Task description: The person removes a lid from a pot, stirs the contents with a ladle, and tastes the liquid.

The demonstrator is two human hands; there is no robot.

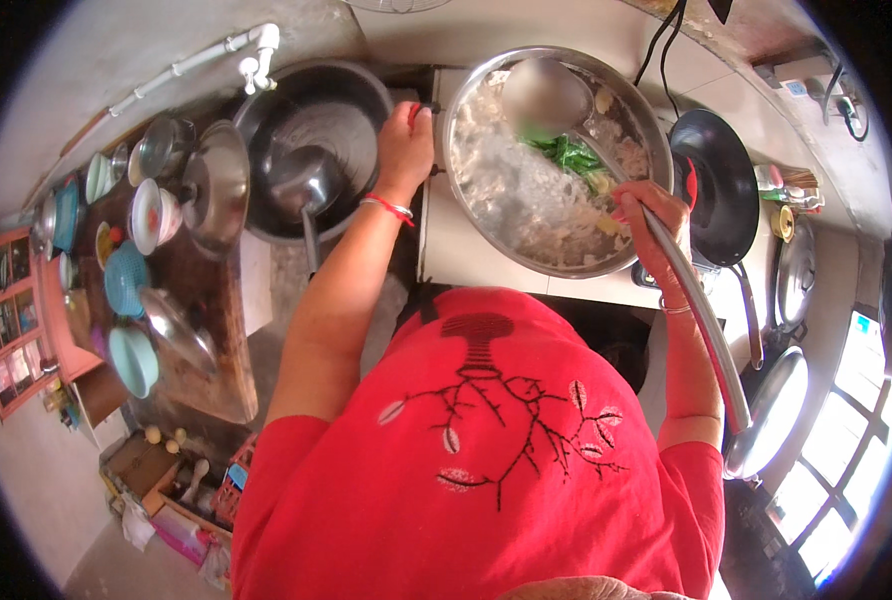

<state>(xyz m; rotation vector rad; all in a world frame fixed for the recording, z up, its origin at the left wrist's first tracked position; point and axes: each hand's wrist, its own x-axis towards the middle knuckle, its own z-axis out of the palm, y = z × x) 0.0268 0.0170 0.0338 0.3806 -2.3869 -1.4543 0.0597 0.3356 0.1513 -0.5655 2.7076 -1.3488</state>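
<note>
My right hand (652,217) is closed around the handle of a long metal ladle, whose blurred bowl (545,97) is over the upper part of a large metal pot (457,214). Cloudy broth with pale pieces fills the pot, and green leafy vegetables (573,159) lie near its middle, below the ladle bowl. My left hand (407,146) is between that pot and a dark basin (266,105), its fingers bent by a small red and black thing. Whether it grips this thing is unclear. A second metal ladle (307,184) rests inside the dark basin.
Right of the pot stands a black wok (723,187), with large metal lids (768,416) beyond. A wooden table (228,360) at the left bears bowls, a blue basket (125,279) and metal lids. A white tap (264,60) juts out above the dark basin. Black cables hang behind the pot.
</note>
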